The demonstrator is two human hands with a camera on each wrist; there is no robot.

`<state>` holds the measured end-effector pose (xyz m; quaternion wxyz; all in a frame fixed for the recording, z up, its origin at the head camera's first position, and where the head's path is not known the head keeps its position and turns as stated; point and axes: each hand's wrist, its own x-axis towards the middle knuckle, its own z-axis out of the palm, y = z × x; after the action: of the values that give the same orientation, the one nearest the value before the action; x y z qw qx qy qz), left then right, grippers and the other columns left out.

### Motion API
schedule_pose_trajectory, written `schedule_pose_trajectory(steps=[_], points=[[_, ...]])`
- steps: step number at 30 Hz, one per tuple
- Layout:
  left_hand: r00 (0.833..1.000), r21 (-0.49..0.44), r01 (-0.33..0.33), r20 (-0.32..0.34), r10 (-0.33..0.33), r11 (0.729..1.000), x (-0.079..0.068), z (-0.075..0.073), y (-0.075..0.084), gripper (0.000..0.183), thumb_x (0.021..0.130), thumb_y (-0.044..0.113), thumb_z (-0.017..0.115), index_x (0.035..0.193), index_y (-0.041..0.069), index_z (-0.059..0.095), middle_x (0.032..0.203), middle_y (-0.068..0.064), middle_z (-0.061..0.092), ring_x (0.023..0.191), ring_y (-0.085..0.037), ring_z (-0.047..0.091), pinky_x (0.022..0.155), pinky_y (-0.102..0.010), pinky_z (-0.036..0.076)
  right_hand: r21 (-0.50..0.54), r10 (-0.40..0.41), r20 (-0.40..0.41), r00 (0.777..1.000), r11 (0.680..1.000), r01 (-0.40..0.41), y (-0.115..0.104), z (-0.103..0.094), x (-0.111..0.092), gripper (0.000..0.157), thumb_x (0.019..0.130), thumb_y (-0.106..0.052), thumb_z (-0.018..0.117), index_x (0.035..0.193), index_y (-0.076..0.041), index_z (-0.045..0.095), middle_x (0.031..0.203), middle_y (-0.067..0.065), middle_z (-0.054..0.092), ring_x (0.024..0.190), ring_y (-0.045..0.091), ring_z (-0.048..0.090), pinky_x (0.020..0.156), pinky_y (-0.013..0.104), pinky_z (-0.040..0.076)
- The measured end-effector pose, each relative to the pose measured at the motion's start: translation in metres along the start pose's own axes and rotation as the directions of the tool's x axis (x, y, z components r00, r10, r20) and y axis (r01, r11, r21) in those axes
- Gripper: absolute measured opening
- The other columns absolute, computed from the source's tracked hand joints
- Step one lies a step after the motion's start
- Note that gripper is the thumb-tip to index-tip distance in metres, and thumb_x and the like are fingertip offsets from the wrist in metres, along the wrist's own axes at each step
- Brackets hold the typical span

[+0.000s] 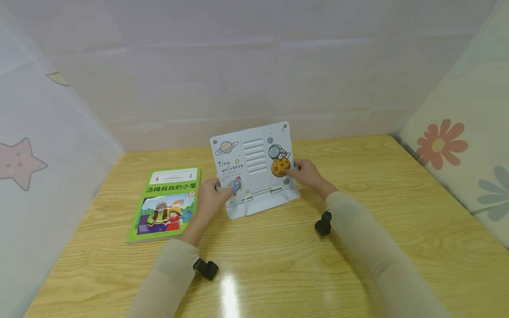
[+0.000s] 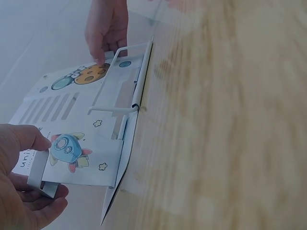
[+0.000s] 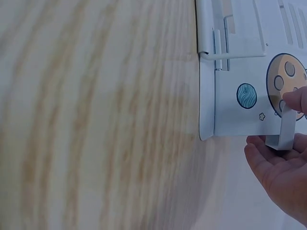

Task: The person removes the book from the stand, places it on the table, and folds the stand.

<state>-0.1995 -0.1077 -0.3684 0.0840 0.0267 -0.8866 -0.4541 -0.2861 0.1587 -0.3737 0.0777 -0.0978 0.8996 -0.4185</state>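
Observation:
A white book stand (image 1: 254, 168) with space drawings and "Tiny universe" lettering stands tilted back on the table, slightly turned. At its left edge, my left hand (image 1: 210, 196) grips the stand by a grey side clip (image 2: 39, 167), thumb in front and fingers behind. On the opposite edge my right hand (image 1: 308, 173) pinches the other side clip (image 3: 286, 129), its thumb beside the orange planet drawing. A white wire bracket (image 2: 112, 109) spans the lower front, above the bottom ledge (image 1: 268, 202).
Left of the stand, a green-bordered picture book (image 1: 165, 205) lies flat on the wooden table (image 1: 270, 265). Behind the table hangs a pale cloth backdrop (image 1: 254, 79). Patterned cloth with a star and flowers covers both sides.

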Motion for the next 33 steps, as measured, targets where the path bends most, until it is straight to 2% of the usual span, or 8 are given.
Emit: schedule_pose_trajectory(steps=[6, 10, 18, 27, 33], points=[[1.000, -0.026, 0.013, -0.021, -0.014, 1.000, -0.006, 0.004, 0.005, 0.030, 0.071, 0.017, 0.061, 0.096, 0.000, 0.060, 0.088, -0.008, 0.058, 0.068, -0.018, 0.052, 0.053, -0.026, 0.047, -0.001, -0.032, 0.010, 0.999, 0.999, 0.032, 0.001, -0.003, 0.005, 0.044, 0.084, -0.018, 0.054, 0.120, 0.005, 0.045, 0.117, 0.019, 0.049, 0.105, 0.028, 0.044, 0.086, 0.041, 0.039], [0.998, -0.035, -0.008, -0.063, 0.006, 0.999, -0.010, 0.008, 0.005, 0.029, 0.071, 0.015, 0.061, 0.095, -0.001, 0.060, 0.086, -0.008, 0.058, 0.072, -0.019, 0.054, 0.056, -0.028, 0.048, 0.013, -0.034, 0.013, 0.999, 0.999, 0.033, 0.003, -0.003, 0.008, 0.044, 0.085, -0.019, 0.054, 0.121, 0.004, 0.045, 0.117, 0.018, 0.049, 0.106, 0.027, 0.043, 0.087, 0.040, 0.039], [0.988, -0.035, -0.044, -0.149, 0.038, 0.998, -0.018, 0.016, 0.007, 0.027, 0.070, 0.014, 0.063, 0.091, -0.002, 0.060, 0.081, -0.009, 0.059, 0.069, -0.019, 0.055, 0.053, -0.028, 0.047, -0.008, -0.024, 0.021, 0.999, 1.000, 0.024, 0.003, -0.003, 0.015, 0.045, 0.086, -0.020, 0.053, 0.123, 0.003, 0.043, 0.120, 0.018, 0.047, 0.110, 0.030, 0.041, 0.089, 0.042, 0.036], [0.990, -0.016, -0.043, -0.135, 0.041, 0.999, -0.023, 0.018, 0.010, 0.026, 0.072, 0.019, 0.066, 0.088, -0.001, 0.060, 0.073, -0.006, 0.055, 0.061, -0.017, 0.049, 0.047, -0.024, 0.040, -0.019, -0.025, -0.002, 1.000, 1.000, 0.025, 0.002, -0.003, 0.021, 0.048, 0.085, -0.019, 0.054, 0.125, 0.004, 0.040, 0.121, 0.020, 0.045, 0.110, 0.031, 0.040, 0.090, 0.041, 0.036], [0.992, -0.014, -0.071, -0.104, 0.070, 0.997, -0.026, 0.018, 0.009, 0.022, 0.074, 0.018, 0.065, 0.084, 0.000, 0.061, 0.062, -0.003, 0.048, 0.054, -0.015, 0.040, 0.043, -0.022, 0.033, -0.003, -0.040, -0.029, 0.999, 0.999, 0.040, -0.002, -0.003, 0.023, 0.046, 0.086, -0.017, 0.054, 0.123, 0.005, 0.042, 0.114, 0.019, 0.049, 0.101, 0.028, 0.045, 0.082, 0.039, 0.041]])
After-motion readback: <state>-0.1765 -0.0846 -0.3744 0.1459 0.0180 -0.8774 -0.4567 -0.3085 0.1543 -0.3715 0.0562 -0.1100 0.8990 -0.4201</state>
